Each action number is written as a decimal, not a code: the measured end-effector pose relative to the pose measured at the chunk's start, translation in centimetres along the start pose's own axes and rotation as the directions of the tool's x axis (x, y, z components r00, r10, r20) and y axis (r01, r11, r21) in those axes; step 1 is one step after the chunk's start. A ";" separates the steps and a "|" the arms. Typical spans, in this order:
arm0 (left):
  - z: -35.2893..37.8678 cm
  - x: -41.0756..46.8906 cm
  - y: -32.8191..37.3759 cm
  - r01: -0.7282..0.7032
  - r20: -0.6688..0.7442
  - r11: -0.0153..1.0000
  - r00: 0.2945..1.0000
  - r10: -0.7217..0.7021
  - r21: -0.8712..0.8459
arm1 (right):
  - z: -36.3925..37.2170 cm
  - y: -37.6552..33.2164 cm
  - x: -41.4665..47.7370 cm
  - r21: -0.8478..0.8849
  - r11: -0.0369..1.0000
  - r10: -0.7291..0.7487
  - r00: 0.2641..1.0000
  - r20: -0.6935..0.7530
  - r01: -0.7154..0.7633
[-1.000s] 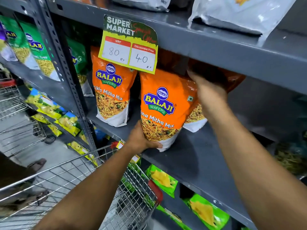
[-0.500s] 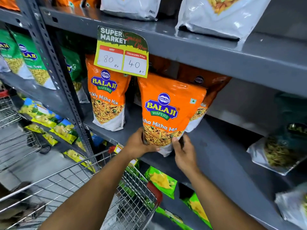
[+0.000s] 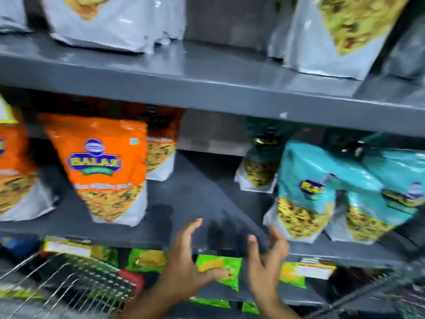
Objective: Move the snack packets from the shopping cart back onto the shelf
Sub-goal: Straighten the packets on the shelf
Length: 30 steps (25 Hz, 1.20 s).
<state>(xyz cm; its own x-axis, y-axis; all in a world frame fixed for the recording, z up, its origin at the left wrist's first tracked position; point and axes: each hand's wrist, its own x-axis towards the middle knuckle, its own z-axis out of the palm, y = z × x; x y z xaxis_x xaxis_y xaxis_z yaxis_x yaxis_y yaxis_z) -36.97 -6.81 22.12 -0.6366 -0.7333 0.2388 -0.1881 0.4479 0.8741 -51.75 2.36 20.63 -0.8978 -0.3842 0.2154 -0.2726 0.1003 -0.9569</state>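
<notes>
Left hand [image 3: 184, 261]: open, fingers spread, empty, below the shelf's [image 3: 195, 203] front edge.
Right hand [image 3: 264, 259]: open, empty, beside it.
Orange packet [image 3: 103, 166]: upright near the shelf's front edge, left of the gap.
Cart [image 3: 76, 277]: lower left; contents blurred.
Next: probably fetch another packet; grip it by both sides and stand it upright.

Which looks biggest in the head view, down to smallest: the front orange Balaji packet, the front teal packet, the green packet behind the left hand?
1. Front orange Balaji packet.
2. Front teal packet, only slightly smaller; blur makes this unsure.
3. Green packet, clearly smallest, partly hidden by the left hand.
</notes>
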 end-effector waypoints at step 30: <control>10.3 10.0 2.9 0.103 0.213 0.965 0.965 -0.156 0.240 | -11.8 -17.3 18.6 -0.509 0.450 -0.593 0.672 0.444 0.734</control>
<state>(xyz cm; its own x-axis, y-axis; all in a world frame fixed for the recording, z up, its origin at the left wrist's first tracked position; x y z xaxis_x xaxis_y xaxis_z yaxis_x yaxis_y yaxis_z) -51.59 -7.55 22.65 -0.7442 -0.6680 0.0041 -0.4264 0.4798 0.7668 -67.83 4.32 43.49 -0.2878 -0.7248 0.6259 -0.9575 0.2308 -0.1729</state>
